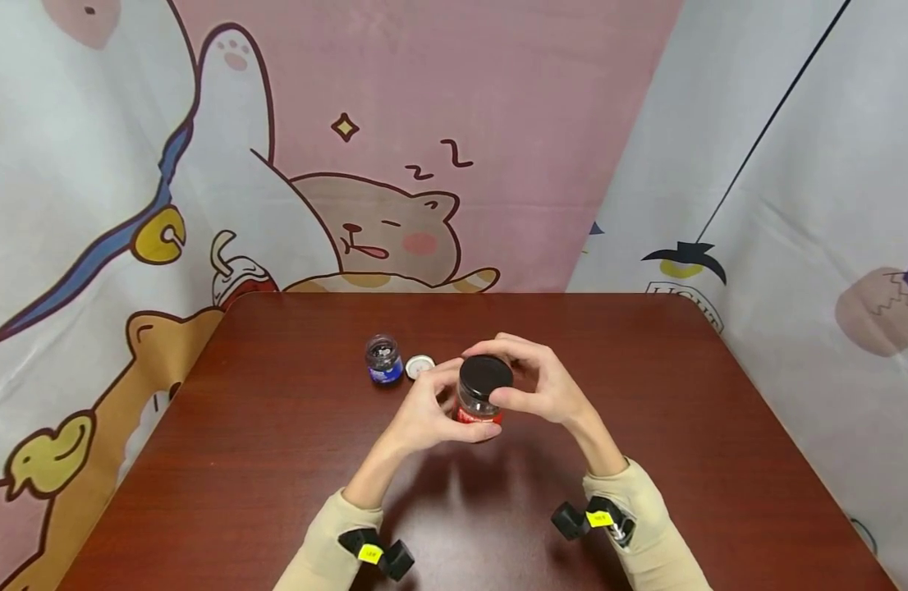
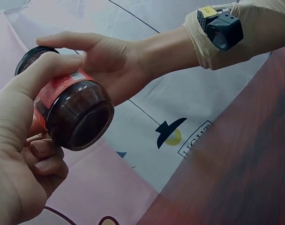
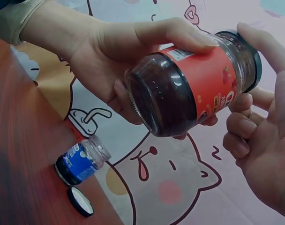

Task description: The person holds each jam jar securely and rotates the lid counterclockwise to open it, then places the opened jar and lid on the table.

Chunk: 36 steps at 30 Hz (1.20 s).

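A glass jar with a red label and dark contents is held up above the table, tilted. Its black lid sits on the mouth. My left hand grips the jar's body, the thumb lying across the label in the left wrist view. With thumb and fingers on opposite sides of the lid, my right hand holds it at the rim. In the right wrist view the right hand's lower fingers are curled under the lid.
A smaller jar with a blue label stands uncovered on the brown table, left of my hands. Beside it lies a lid, its white inside facing up. Behind the table hangs a printed cartoon cloth.
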Motion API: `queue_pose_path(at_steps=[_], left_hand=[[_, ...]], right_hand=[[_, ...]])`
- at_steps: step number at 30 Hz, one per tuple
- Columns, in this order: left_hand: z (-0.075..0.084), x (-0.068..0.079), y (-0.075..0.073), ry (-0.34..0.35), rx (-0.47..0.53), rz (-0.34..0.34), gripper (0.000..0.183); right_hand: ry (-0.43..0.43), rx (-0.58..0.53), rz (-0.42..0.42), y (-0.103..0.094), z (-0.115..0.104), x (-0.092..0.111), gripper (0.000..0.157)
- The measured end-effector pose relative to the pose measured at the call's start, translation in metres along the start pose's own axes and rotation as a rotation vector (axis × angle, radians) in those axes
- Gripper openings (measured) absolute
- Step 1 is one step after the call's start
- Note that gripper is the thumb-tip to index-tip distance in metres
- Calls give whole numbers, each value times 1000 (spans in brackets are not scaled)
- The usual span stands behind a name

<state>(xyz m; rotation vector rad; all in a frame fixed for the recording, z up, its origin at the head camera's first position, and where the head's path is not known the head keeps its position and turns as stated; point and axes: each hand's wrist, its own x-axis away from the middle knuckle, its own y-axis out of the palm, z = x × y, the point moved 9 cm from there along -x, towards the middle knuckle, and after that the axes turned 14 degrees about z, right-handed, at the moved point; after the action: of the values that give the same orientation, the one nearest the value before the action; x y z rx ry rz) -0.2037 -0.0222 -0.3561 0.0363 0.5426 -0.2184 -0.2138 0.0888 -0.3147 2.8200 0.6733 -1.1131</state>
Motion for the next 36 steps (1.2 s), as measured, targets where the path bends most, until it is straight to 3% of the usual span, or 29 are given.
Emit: queue_pose_path(at_steps=[4, 13, 19, 28, 32, 36], left_hand=[[1, 1, -4, 31, -68, 43, 41], [6, 1, -17, 117, -409, 222, 37], [10, 1, -22, 171, -526, 310, 45], [9, 3, -21, 207, -604, 331, 49], [8, 3, -22, 195, -567, 306, 43], [1, 2, -21, 126, -476, 247, 37]], right_hand=[[-16, 74, 10, -2, 0, 1, 55], [-72, 299, 143, -17, 0, 5, 62], [-61, 420, 185, -19, 0, 7, 62], [-31, 408, 253, -17, 2, 7, 63], [-24, 405, 249, -16, 4, 7, 59], [-29, 392, 219, -14, 4, 7, 54]])
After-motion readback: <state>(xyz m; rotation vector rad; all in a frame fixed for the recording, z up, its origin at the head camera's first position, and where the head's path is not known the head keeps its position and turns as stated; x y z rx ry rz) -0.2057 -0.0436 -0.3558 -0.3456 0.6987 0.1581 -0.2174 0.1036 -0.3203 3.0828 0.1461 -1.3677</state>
